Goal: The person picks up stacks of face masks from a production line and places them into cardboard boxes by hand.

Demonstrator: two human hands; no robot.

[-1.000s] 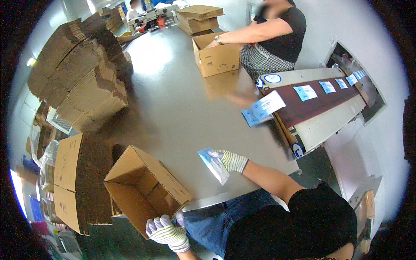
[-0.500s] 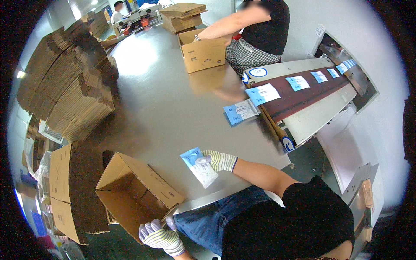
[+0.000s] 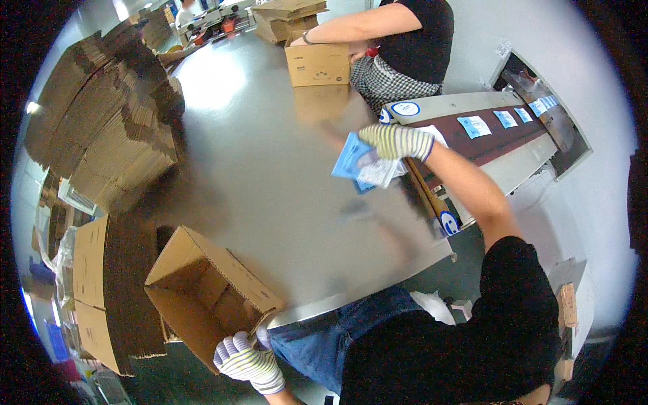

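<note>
Your left hand point(image 3: 246, 361) grips the box point(image 3: 202, 297) at the bench point(image 3: 270, 182) edge, nothing visible inside yet, while your right hand point(image 3: 395, 142) clutches blue packets point(image 3: 354, 162) well beyond the box.

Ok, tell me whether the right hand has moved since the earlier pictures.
Yes. The right hand, gripping blue packets, has travelled away from the open cardboard box at the table's near edge, across the grey table toward the conveyor belt.

Gloved right hand point(image 3: 397, 142) outstretched, left hand point(image 3: 246, 361) low, both hands clenched.
</note>
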